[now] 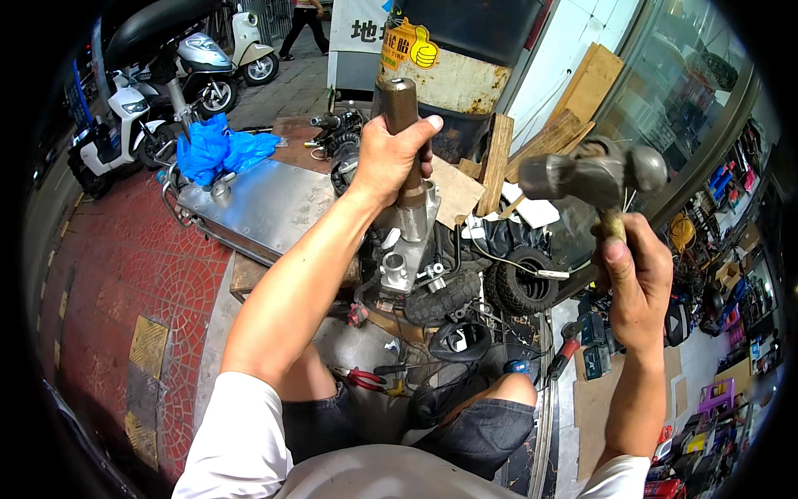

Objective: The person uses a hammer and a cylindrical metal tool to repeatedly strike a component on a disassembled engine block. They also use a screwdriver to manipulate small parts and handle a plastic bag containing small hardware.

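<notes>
My left hand is wrapped round a thick brown metal rod, holding it nearly upright. Its lower end meets a silver metal fitting in front of me; how deep it sits inside cannot be made out. A short open silver tube stands nearer on the same metal assembly. Up at the right, my right hand grips a ball-peen hammer by its handle. The hammer head is slightly blurred, raised beside the rod and apart from it.
Left of the fitting lies a flat silver scooter deck with a blue plastic bag. Black tyres and wood planks crowd the right. Red-handled pliers lie near my knees. A rusty drum stands ahead.
</notes>
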Demonstrator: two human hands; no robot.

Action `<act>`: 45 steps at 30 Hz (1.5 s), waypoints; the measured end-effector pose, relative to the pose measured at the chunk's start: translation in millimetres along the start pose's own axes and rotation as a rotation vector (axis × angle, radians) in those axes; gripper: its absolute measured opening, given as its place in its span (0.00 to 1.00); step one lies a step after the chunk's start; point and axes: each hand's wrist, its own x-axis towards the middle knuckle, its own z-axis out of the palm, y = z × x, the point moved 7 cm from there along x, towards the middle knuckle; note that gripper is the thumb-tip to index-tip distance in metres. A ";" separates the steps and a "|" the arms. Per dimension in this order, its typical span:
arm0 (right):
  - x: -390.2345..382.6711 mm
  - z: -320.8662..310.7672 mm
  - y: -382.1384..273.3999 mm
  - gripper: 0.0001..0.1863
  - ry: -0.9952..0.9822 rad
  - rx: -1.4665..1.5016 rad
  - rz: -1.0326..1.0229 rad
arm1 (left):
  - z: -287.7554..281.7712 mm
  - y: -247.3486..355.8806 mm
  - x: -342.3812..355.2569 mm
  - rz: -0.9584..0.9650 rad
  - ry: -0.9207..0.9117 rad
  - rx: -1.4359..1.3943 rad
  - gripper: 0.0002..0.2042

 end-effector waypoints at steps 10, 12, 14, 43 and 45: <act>119.5 30.8 -91.0 0.22 -0.150 -0.366 -0.308 | -12.8 -9.5 1.3 0.025 -0.053 -0.099 0.11; 149.4 35.5 -100.4 0.23 -0.124 -0.391 -0.411 | -9.9 -10.7 0.7 -0.005 -0.093 -0.116 0.11; 164.5 51.0 -117.0 0.24 -0.199 -0.469 -0.321 | -12.1 -12.2 1.2 -0.013 -0.103 -0.133 0.10; 216.6 108.9 -111.1 0.30 -0.554 -0.967 -0.161 | -13.8 -16.8 4.7 -0.001 -0.024 -0.030 0.06; 219.2 98.1 -117.9 0.30 -0.567 -0.996 -0.153 | -1.8 -21.1 2.2 -0.012 -0.053 -0.063 0.06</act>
